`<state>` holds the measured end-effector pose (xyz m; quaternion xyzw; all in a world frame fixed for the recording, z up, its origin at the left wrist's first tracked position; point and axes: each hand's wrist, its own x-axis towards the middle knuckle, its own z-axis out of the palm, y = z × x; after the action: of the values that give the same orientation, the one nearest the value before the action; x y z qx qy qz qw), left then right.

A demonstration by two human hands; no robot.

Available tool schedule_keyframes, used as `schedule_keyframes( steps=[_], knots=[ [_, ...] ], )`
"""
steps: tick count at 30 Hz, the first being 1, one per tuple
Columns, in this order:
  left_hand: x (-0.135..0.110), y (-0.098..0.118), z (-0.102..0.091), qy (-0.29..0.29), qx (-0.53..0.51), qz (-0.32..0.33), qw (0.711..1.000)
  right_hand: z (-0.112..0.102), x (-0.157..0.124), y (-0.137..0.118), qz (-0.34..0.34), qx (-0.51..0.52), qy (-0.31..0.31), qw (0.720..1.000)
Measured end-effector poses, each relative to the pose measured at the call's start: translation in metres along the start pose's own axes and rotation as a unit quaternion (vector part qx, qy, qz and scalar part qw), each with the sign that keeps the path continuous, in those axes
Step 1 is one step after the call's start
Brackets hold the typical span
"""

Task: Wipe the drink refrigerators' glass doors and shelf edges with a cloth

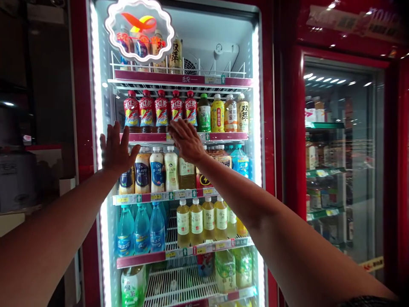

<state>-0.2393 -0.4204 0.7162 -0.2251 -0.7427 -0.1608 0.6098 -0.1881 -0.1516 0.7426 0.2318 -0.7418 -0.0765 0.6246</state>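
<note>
Both arms reach forward before a lit drinks fridge (270, 204). My left hand (116, 149) is raised with its fingers spread and holds nothing. It overlaps the left end of the shelf with coffee-coloured bottles (142, 172). My right hand (187, 140) stretches out flat, fingers extended towards the left, and carries nothing. Behind its fingertips stand red-capped iced tea bottles (161, 111) on the second shelf. Beside them are a green-capped tea bottle (204, 114) and a yellow bottle (217, 114). Whether either palm touches the glass door, I cannot tell.
Lower shelves hold blue bottles (142, 232), pale yellow bottles (196, 222) and large green tea bottles (225, 270). A round glowing sign (139, 30) sits at the upper left. To the right stands a second red-framed fridge (295, 149) with stocked shelves. Dim shelving is at far left.
</note>
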Motion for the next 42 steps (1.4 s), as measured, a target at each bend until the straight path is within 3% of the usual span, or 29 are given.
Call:
schedule_keyframes(
  steps=[4,10,16,22,27,33,38,42],
  knots=[
    [-0.003,-0.003,0.006,0.027,-0.006,0.007,1.0,-0.001,-0.008,0.016,0.087,0.002,0.044,0.995],
    [-0.003,-0.005,0.006,0.034,-0.007,0.012,0.999,-0.009,-0.022,0.028,0.021,0.013,-0.015,1.0],
    [-0.004,-0.003,0.005,0.029,0.008,0.009,1.0,-0.009,-0.008,0.034,0.074,0.009,0.021,0.997],
    [-0.004,-0.001,0.003,0.026,0.0,0.008,1.0,-0.01,-0.022,0.039,0.014,0.019,-0.011,1.0],
    [-0.005,-0.002,0.005,0.034,0.01,0.02,0.999,-0.015,-0.023,0.05,0.071,0.004,0.028,0.997],
    [-0.005,0.0,0.003,0.032,0.005,0.018,0.999,-0.025,-0.04,0.064,0.026,-0.01,-0.008,1.0],
    [-0.005,0.004,0.0,0.04,0.005,0.02,0.999,-0.034,-0.049,0.088,0.095,-0.027,0.023,0.995],
    [-0.004,0.005,0.0,0.037,0.002,0.019,0.999,-0.035,-0.053,0.092,0.082,-0.018,0.02,0.996]
  ],
)
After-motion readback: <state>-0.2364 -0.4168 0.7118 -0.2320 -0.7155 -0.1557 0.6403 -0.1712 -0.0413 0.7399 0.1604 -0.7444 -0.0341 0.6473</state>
